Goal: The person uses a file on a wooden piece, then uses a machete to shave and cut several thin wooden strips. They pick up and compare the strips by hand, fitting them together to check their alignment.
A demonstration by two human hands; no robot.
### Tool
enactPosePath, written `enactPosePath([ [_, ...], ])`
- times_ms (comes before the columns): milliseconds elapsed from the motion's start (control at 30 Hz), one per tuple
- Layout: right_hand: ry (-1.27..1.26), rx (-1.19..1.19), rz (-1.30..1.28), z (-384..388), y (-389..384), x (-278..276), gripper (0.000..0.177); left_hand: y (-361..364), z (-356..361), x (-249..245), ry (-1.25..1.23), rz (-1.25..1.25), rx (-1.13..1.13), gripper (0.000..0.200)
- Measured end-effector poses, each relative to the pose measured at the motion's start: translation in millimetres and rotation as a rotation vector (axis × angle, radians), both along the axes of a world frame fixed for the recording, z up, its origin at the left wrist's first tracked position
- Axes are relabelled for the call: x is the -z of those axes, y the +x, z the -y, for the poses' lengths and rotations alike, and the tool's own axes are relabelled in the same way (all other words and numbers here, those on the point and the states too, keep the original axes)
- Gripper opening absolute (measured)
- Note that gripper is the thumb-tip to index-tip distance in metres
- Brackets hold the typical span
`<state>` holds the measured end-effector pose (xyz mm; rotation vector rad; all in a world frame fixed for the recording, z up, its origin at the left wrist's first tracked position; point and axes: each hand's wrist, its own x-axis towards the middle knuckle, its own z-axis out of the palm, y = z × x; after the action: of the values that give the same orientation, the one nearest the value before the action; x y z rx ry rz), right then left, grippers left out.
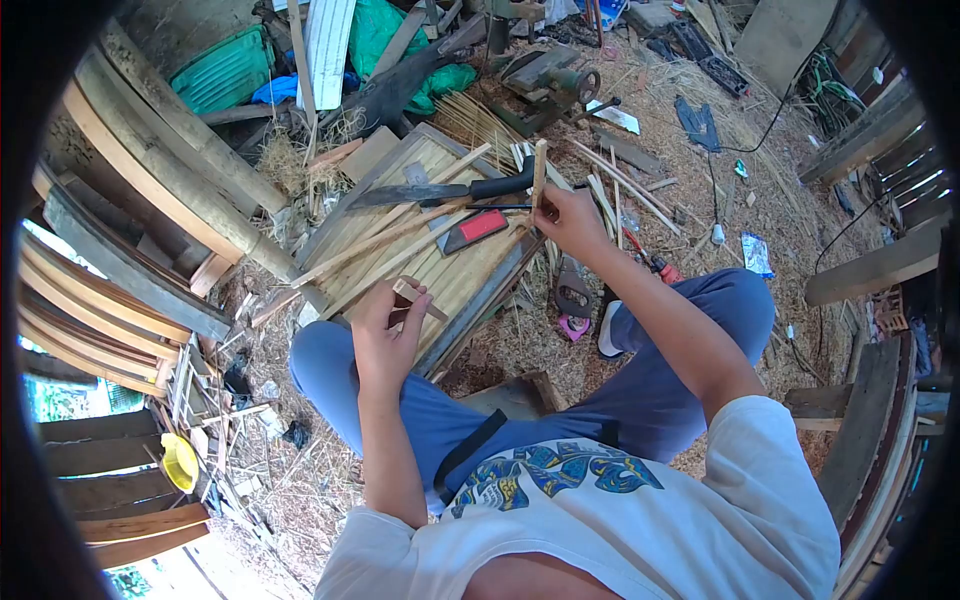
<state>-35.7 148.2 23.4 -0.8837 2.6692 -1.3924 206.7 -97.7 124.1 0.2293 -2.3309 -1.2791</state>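
My left hand (pixel 388 335) is closed on a short wood piece (pixel 432 309), pinched between thumb and fingers over the near edge of the wooden board (pixel 470 275). Farther right, my right hand (pixel 570 225) grips a narrow wood strip (pixel 540 165) that stands up past the board's right side. Between the hands, a black block with a red face (pixel 476 229) lies on the board. Beyond it is a machete (pixel 410 195) with a black handle (pixel 502 184). Several long wood strips (pixel 385 243) cross the board at a slant.
A handsaw handle (pixel 572 290) with a pink part lies right of the board, near my foot (pixel 609 330). A metal vise-like machine (pixel 550 85) sits at the back. Wood shavings cover the ground. Posts (pixel 880 265) and a cable (pixel 713 180) are at right, curved planks (pixel 150 170) at left.
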Motion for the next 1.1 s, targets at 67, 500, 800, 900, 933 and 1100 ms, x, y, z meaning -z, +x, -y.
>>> enactPosePath([
  [67, 0.042, 0.011, -0.029, 0, -2, 5, 0.025, 0, 1, 3, 0.009, 0.002, 0.013, 0.013],
  [500, 0.046, -0.009, 0.032, -4, -9, 17, 0.023, 4, 5, -1, -0.016, 0.026, 0.096, 0.015],
  [800, 0.047, -0.024, -0.002, -6, -8, 15, 0.023, 2, 10, 8, -0.033, 0.008, 0.076, 0.012],
  [900, 0.048, -0.017, -0.014, -7, -7, 15, 0.023, 1, 8, 8, -0.016, 0.007, 0.086, 0.013],
  [933, 0.047, -0.017, -0.02, -7, -7, 16, 0.023, 1, 8, 7, -0.014, 0.013, 0.087, 0.014],
  [1100, 0.046, -0.023, -0.043, -7, -5, 14, 0.022, 2, 8, 9, 0.002, 0.024, 0.101, 0.01],
])
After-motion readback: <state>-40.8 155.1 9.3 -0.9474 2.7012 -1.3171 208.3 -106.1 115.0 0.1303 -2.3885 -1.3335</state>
